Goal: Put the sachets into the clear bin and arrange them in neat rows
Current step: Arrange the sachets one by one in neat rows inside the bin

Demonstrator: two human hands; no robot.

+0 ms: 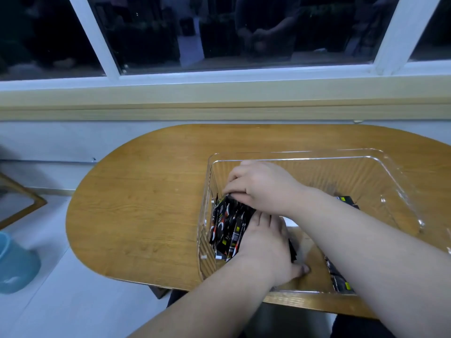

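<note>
Wood grain in a warm honey tone covers the oval counter (146, 203) on my feed, its rounded end toward the left. Its far edge sits close against a pale wall (48, 142). Above the wall I see a cream sill (219, 98), then a white-framed window (244, 32) whose glass is dark and gives back only dim reflections. Off the counter's left end the floor (61, 301) is light. A blue tub (17, 267) stands on it at the edge of view, and the corner of a wooden frame (26, 203) shows beyond the tub.

On the right half of the counter sits the clear bin (305, 158), and both forearms reach into it. The sachets (229, 225), black with red and white print, stand on edge as a bundle against the bin's left wall. My right hand (258, 186) comes over the bundle from the far side, its fingers (234, 189) curled down over the top edges and clamped on them. My left hand (271, 247) lies on the near side, its fingers (261, 223) straight and together, pressed flat against the bundle's face, the thumb spread out toward the bin floor.

A few spare packets (339, 276) lie flat near the bin's front right corner. Another dark packet (347, 201) shows just past my right forearm; how it lies I cannot tell.
</note>
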